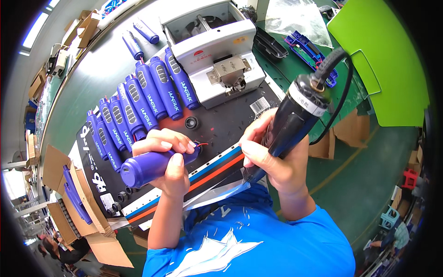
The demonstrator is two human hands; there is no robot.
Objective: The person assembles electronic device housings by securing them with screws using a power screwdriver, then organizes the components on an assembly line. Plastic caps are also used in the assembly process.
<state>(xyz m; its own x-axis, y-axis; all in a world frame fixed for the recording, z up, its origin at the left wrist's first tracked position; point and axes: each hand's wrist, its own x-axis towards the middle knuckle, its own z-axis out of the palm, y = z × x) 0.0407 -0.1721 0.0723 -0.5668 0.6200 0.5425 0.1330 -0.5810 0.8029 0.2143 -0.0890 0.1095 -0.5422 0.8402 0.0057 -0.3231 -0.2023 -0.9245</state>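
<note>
My left hand (174, 154) is closed around a purple cylindrical housing (144, 170), held tilted above the mat. Its rounded end points to the left, and a short red wire sticks out at its other end beside my fingertips. My right hand (284, 168) grips a black electric screwdriver (293, 120) with a white band. The tool slants down and left, and its lower tip is largely hidden by my fingers and sleeve. A black cable (325, 64) curves from its upper end. A small black ring-shaped part (191, 122) lies on the mat just beyond my left hand.
Several purple housings (146, 90) lie in a slanted row at left. Behind them stands a white screw feeder (210, 48). A purple shell with wires (307, 48) and a green panel (383, 69) are at right. Cardboard boxes (69, 203) flank the bench's left end; black caps (122, 196) lie nearby.
</note>
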